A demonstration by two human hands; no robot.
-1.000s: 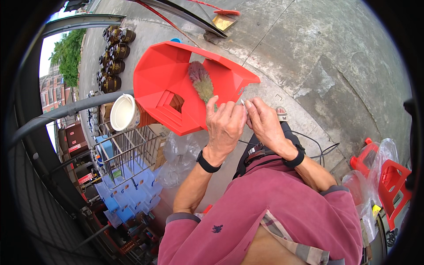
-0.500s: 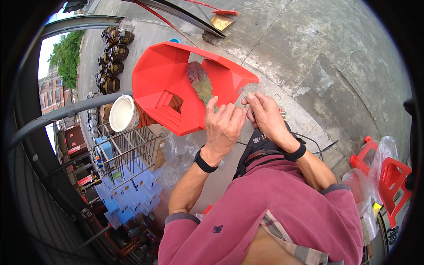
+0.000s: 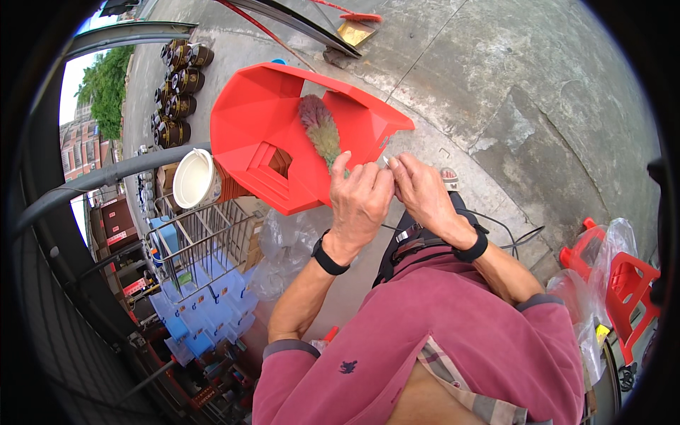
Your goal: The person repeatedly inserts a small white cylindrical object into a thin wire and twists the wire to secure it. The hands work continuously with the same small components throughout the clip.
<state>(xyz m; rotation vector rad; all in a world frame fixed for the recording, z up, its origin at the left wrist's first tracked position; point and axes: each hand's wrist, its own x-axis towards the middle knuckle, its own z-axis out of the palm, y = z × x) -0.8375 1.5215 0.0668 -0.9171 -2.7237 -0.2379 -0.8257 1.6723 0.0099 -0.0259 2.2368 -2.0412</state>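
Observation:
A feather-like duster (image 3: 320, 131) with a fluffy grey-purple and green head lies across the opening of a red plastic stool (image 3: 248, 134), which rests on its side. My left hand (image 3: 361, 195) is closed at the duster's lower end, where a bit of green shows beside the thumb. My right hand (image 3: 425, 195) meets it with thumb and fingers pinched together. A small pale tip shows between the two hands, too small to name. What the right fingers hold is mostly hidden.
Left of the stool stand a white bucket (image 3: 195, 180), a metal wire rack (image 3: 205, 241) and blue-tinted clear boxes (image 3: 212, 304). Brown jars (image 3: 180, 92) are grouped further off. At right are red chairs (image 3: 630, 297) and plastic wrap (image 3: 595, 304). A black cable (image 3: 510, 234) crosses the floor.
My right hand has come slightly lower and closer to my left hand, its fingertips now by the left knuckles. The left hand and the duster stay nearly in place.

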